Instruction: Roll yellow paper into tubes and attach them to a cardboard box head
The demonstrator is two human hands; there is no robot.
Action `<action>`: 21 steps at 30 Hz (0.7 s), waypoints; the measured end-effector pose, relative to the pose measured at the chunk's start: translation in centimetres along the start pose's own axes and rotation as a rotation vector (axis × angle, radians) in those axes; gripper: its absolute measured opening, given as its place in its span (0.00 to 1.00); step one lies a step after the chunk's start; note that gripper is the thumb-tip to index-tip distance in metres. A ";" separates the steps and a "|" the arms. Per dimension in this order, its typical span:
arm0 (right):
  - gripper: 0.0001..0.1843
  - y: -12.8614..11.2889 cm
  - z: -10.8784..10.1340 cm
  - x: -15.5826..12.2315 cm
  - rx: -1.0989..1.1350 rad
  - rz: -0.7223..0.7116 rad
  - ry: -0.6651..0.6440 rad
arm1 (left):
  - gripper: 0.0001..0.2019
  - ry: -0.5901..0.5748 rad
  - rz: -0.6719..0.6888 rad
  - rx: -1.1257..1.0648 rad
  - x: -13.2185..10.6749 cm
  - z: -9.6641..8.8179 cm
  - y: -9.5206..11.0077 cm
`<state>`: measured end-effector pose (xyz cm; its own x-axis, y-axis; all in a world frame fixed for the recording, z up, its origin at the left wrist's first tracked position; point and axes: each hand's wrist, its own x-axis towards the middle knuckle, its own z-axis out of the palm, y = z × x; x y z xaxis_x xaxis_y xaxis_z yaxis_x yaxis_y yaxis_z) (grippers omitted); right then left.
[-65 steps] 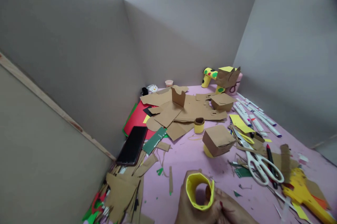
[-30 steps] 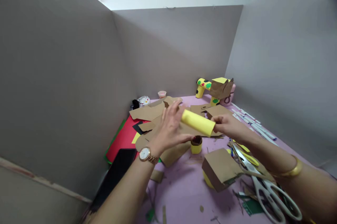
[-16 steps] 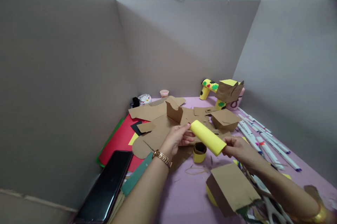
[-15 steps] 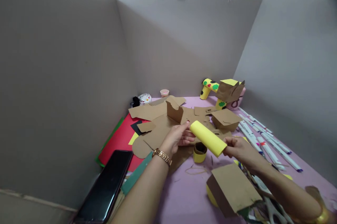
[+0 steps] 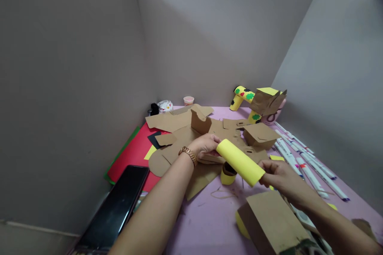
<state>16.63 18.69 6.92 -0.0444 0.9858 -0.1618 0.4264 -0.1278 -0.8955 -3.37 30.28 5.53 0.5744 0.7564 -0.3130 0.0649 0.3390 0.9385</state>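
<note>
A yellow paper-covered tube (image 5: 240,162) is held slantwise above the table between both hands. At its upper left end, the fingers of my left hand (image 5: 206,144) are closed on it, with a gold watch on the wrist. My right hand (image 5: 277,173) grips the lower right end, fingers partly hidden behind it. Just beneath the tube stands a short yellow ring with a brown cardboard inside (image 5: 228,176). Nearer to me lies a cardboard box piece (image 5: 275,219) with a yellow part under it. Behind my left hand spread flat cardboard pieces (image 5: 176,143).
A phone (image 5: 116,207) lies at left beside red paper (image 5: 128,157). White markers (image 5: 311,175) lie along the right side. At the back right stand a spotted yellow tube figure (image 5: 243,93) and another cardboard box (image 5: 261,135). Grey panels (image 5: 209,39) enclose the table.
My left hand has turned palm-down and closed on the tube's upper end. The tube and my right hand appear slightly lower and further right, and the camera view has tilted.
</note>
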 end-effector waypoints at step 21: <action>0.10 2.3 -1.2 -0.2 0.260 0.165 -0.239 | 0.07 -0.188 0.090 0.022 1.4 -0.7 -1.3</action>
<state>18.67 18.33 5.36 -0.2167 0.9004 -0.3772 0.2037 -0.3361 -0.9195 -3.26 31.32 3.79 0.7206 0.6646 -0.1974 0.0231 0.2616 0.9649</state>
